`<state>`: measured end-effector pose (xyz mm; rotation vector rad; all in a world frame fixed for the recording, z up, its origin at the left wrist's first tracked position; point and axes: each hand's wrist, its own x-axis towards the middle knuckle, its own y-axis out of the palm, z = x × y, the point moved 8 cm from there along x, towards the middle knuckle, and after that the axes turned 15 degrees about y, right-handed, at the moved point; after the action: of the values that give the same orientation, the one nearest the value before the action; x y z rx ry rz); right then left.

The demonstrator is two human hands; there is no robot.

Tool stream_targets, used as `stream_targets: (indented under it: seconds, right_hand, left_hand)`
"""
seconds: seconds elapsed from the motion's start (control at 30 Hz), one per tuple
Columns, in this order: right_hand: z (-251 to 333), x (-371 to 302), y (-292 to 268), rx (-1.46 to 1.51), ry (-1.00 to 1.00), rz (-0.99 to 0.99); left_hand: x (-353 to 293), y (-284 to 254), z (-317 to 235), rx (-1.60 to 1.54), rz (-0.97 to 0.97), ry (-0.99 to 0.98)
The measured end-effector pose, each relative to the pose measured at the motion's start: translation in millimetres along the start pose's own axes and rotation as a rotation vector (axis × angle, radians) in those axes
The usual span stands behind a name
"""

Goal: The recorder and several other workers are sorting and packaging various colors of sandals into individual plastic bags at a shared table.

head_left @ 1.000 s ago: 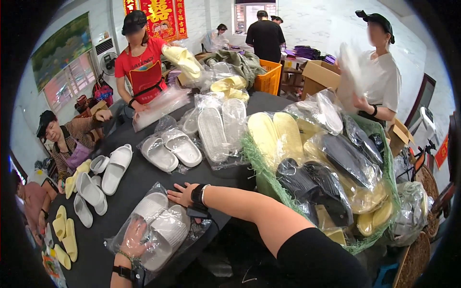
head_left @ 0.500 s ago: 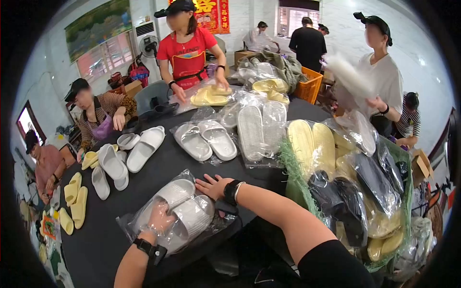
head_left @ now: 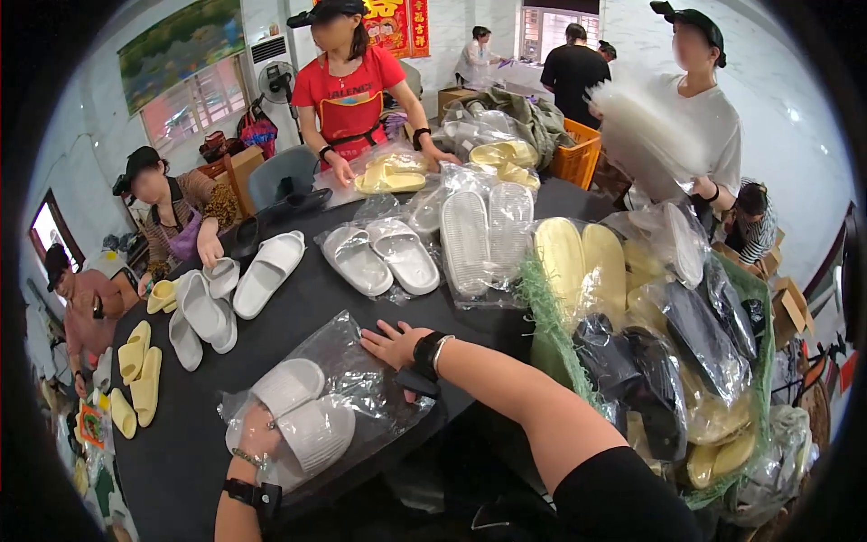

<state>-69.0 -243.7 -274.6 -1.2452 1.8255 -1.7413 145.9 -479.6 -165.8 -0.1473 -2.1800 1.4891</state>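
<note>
A pair of light grey slippers (head_left: 316,422) lies in a clear plastic bag (head_left: 359,411) on the near part of the black table. My left hand (head_left: 259,432) is at the slippers' left end, partly under the bag's film. It grips them, its fingertips hidden by the slippers and glare. Palm down with fingers spread, my right hand (head_left: 395,346) presses on the bag's far right edge. Several unbagged grey slippers (head_left: 269,274) and yellow slippers (head_left: 145,375) lie to the left. Just beyond my hands is a bagged white pair (head_left: 384,257).
A green woven sack (head_left: 553,348) of bagged slippers stands at my right. Further bagged pairs (head_left: 488,239) lie on the black table (head_left: 194,425). Across it, a person in red (head_left: 348,104) handles yellow slippers; another in white (head_left: 695,117) holds clear plastic bags (head_left: 646,131).
The grey slippers have slid left and nearer within the bag, along with my left hand. My right hand stays on the bag's edge. At the left, a co-worker's hand now reaches a grey slipper.
</note>
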Motion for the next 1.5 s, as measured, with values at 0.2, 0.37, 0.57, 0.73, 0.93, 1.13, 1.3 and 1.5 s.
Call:
stream_targets:
  seconds: [0.2, 0.37, 0.57, 0.73, 0.93, 1.13, 1.3, 1.5]
  right_hand:
    - [59.5, 6.4, -136.6, 0.2, -0.065, 0.853]
    - [58.1, 6.7, -131.6, 0.175, -0.073, 0.86]
    - [58.5, 7.4, -126.8, 0.154, -0.048, 0.899]
    - [66.3, 8.0, -121.7, 0.126, -0.113, 0.829]
    - [62.7, 8.2, -129.0, 0.152, -0.082, 0.828]
    - [60.5, 9.9, -114.7, 0.112, -0.099, 0.805]
    - [61.8, 9.1, -122.5, 0.116, -0.097, 0.816]
    - [70.3, 10.4, -135.0, 0.07, -0.107, 0.82]
  left_hand:
    - [-110.5, -68.6, -10.7, -0.084, -0.12, -0.139]
    - [-152.1, -96.3, -22.7, -0.132, -0.143, -0.305]
    - [-199.4, -126.8, -23.5, -0.129, -0.254, -0.493]
    - [-275.5, -141.3, 12.2, -0.028, -0.365, -0.666]
    - [-315.9, -140.5, 31.9, -0.001, -0.441, -0.765]
    - [-315.7, -133.0, 31.9, 0.026, -0.419, -0.785]
    - [-310.8, -138.4, 29.1, 0.076, -0.379, -0.806]
    - [-316.7, -141.9, 27.6, 0.077, -0.383, -0.83]
